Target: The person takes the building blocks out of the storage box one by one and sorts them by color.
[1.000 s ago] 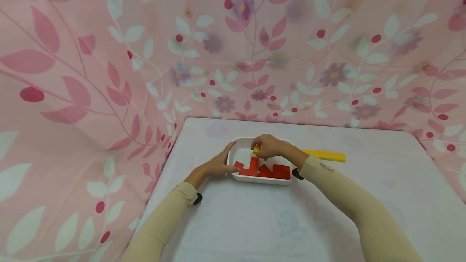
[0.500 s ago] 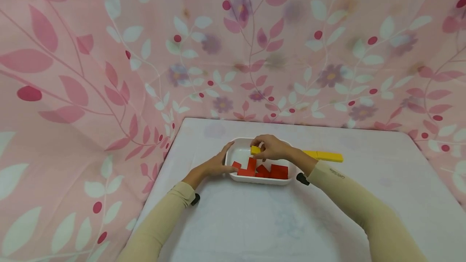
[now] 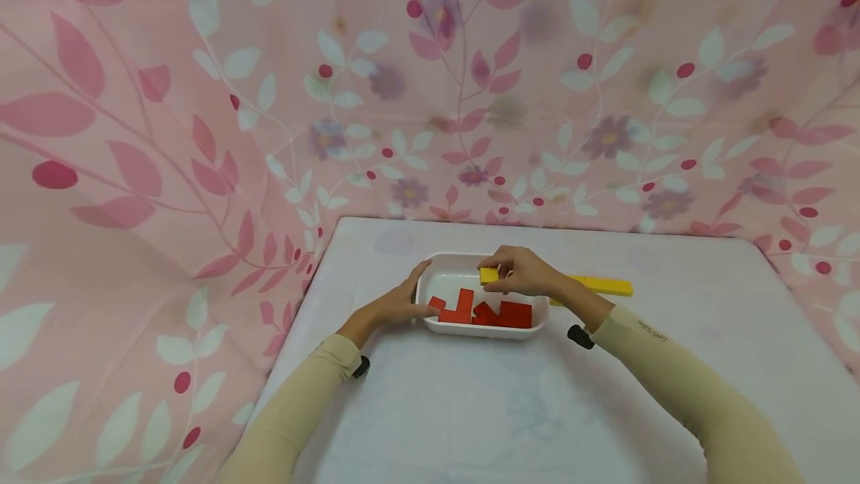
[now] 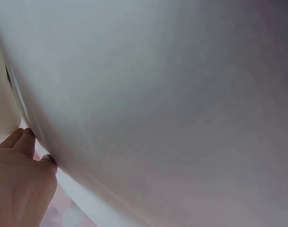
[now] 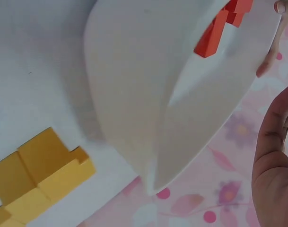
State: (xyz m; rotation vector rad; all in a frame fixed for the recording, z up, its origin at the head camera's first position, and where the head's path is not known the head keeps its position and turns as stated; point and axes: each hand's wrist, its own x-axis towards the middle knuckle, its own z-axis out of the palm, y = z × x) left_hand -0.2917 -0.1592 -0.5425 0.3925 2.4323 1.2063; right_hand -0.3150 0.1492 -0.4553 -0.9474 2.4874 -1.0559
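Observation:
My right hand (image 3: 529, 273) pinches a yellow block (image 3: 488, 275) over the far part of a white tray (image 3: 480, 331). Only a sliver of that block shows at the edge of the right wrist view, beside the hand (image 5: 274, 156). At the tray's left end, my left hand (image 3: 396, 305) holds the rim, its thumb at the near corner and its fingers spread along the side. Several red blocks (image 3: 516, 315) lie along the tray's near side; an L-shaped arrangement (image 3: 457, 315) is on the left. The left wrist view shows the left hand (image 4: 21, 182) at the tray's edge.
Several yellow blocks (image 3: 608, 287) lie in a row on the white-covered table (image 3: 457, 409), right of the tray; the right forearm partly hides them. They show larger in the right wrist view as stepped yellow blocks (image 5: 44, 165). A pink floral cloth (image 3: 430, 81) hangs behind.
My right hand has lifted the yellow block slightly and moved it to the right above the tray. The left hand has stayed at the tray's left end.

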